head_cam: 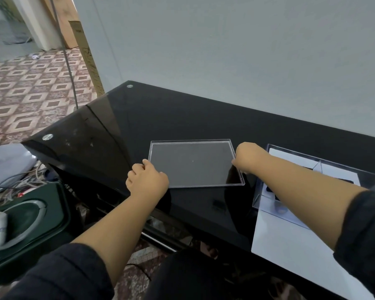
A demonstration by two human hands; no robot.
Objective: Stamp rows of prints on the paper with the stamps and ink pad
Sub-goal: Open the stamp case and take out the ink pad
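Both hands (147, 178) (248, 158) grip clear lid (193, 163); paper (290, 241) lies right.

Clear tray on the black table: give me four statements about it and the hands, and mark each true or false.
1. The clear tray lies flat on the black table. True.
2. The left hand holds the tray's near left corner. True.
3. The right hand rests on the white paper. False: it holds the tray's right edge.
4. Stamps fill the tray. False: nothing shows in it, and the dark tabletop shows through its base.
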